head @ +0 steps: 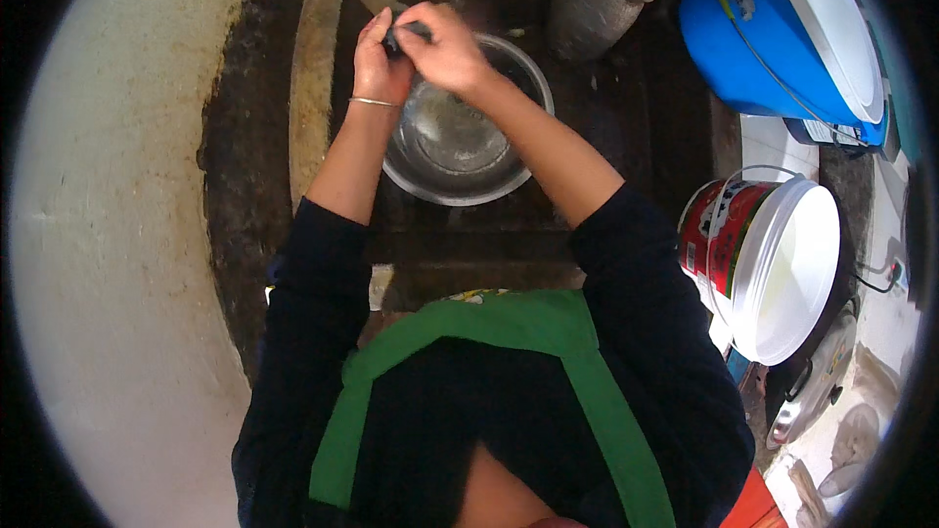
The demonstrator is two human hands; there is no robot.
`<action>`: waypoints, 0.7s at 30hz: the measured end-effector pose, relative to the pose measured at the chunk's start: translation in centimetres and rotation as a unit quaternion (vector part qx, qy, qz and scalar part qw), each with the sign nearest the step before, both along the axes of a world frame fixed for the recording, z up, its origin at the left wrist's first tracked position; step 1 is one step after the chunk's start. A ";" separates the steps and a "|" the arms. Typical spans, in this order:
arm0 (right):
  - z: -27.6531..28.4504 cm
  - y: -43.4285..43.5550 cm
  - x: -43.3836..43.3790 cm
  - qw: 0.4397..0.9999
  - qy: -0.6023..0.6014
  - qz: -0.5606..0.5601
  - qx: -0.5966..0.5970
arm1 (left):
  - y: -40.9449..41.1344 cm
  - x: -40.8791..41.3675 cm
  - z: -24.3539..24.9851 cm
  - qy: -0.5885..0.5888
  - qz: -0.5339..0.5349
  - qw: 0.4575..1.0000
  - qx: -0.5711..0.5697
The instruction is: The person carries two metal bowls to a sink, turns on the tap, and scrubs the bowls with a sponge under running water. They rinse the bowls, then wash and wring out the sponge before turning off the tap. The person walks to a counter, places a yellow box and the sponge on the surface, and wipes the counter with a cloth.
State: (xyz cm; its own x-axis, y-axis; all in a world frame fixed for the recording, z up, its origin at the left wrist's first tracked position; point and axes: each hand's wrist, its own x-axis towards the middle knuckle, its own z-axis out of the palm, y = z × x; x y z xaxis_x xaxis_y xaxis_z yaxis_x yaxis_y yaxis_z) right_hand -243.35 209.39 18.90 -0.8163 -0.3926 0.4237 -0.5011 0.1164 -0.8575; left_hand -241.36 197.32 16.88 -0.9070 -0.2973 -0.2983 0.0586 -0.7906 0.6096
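Note:
A small dark object, too blurred to name, is cupped in my left hand, above the upper left rim of a round metal basin. My right hand has its fingers bent onto the same object from the right. The two hands nearly touch and cover part of it. Beneath them the metal basin rests on a dark, wet-looking surface. Its inside looks shiny; whether it holds water I cannot tell.
A thick grey pipe stands at the upper right of the basin. Farther right are a blue bucket, a white-and-red bucket and a metal lid. A pale wall runs along the left; a raised concrete edge lies beside the basin.

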 end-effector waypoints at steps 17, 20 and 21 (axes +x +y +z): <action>-1.3 0.1 -5.5 0.977 -0.024 -0.180 0.115 | 5.4 1.4 1.1 0.056 -0.057 0.997 -0.009; -2.2 -1.0 -1.3 0.998 0.057 -0.024 0.018 | 2.5 0.6 0.7 -0.010 -0.065 0.998 -0.015; -2.1 -0.9 -1.4 0.998 0.038 -0.030 0.033 | 2.5 0.7 1.5 -0.027 -0.073 0.996 0.036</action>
